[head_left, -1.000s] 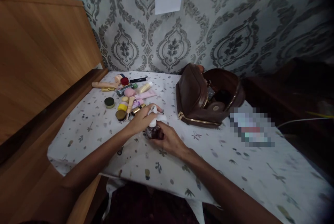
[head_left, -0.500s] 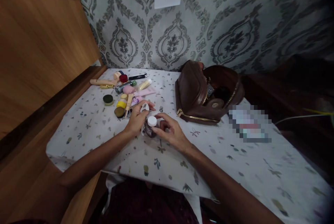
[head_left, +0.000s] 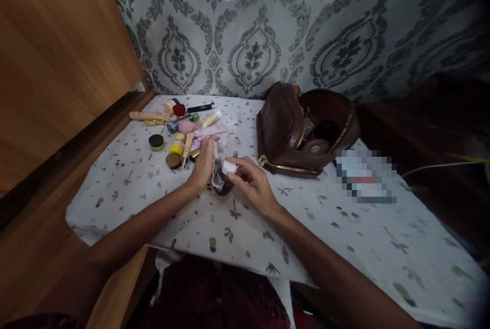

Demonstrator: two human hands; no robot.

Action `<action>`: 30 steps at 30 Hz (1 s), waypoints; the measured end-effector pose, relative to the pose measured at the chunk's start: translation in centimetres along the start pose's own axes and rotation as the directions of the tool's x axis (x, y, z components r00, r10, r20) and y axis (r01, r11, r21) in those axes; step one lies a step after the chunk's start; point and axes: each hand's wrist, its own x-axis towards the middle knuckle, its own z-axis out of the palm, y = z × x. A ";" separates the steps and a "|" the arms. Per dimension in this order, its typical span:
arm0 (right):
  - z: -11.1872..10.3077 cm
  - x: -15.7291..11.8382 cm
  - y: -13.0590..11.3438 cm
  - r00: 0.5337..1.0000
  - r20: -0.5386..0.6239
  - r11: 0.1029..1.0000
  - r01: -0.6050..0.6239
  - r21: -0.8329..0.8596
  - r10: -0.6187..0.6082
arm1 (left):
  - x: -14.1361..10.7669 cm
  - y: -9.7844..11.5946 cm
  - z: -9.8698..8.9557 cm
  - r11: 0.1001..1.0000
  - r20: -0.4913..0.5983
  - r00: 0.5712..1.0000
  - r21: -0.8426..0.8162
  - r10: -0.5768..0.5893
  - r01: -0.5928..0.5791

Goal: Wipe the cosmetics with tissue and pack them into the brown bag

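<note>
Over the near middle of the table, a small dark bottle (head_left: 221, 186) with a white cap (head_left: 229, 167) is between my hands, tilted slightly. The thumb and fingers of my right hand (head_left: 252, 183) grip it at the cap. My left hand (head_left: 202, 165) presses a crumpled white cloth (head_left: 217, 153) against the bottle's left side, its fingers fairly straight. Part of the cloth and the left fingertips are hidden. Just beyond my left hand lie a beige tube (head_left: 187, 148), a yellow-banded jar (head_left: 176, 148) and a dark tube with a gold band (head_left: 195, 155).
More cosmetics lie at the back left, including a pink sponge (head_left: 187, 126), a pink tube (head_left: 211, 130) and a dark-lidded jar (head_left: 156, 142). An open brown bag (head_left: 279, 124) stands right of centre. A blurred flat item (head_left: 365, 178) lies beyond it. A wooden panel (head_left: 65, 53) borders the left.
My left hand has straightened its fingers and shifted the cloth along the bottle's side. The bottle has tilted in my right hand. The dark gold-banded tube has come into sight. The view has tipped slightly downward.
</note>
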 end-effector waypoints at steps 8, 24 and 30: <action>0.0 0.3 0.2 0.980 -0.052 0.973 -0.182 0.142 0.191 | -2.5 1.8 0.4 0.965 0.099 0.966 0.094 0.237 -0.246; -0.5 0.8 1.3 0.969 -0.148 0.973 -0.176 0.149 0.198 | -5.7 -1.1 -4.7 0.891 0.517 0.853 0.353 0.068 -0.285; -1.2 0.9 0.9 0.982 -0.048 0.970 -0.174 0.169 0.184 | -4.5 -1.2 -6.0 0.836 0.512 0.857 0.441 0.065 -0.327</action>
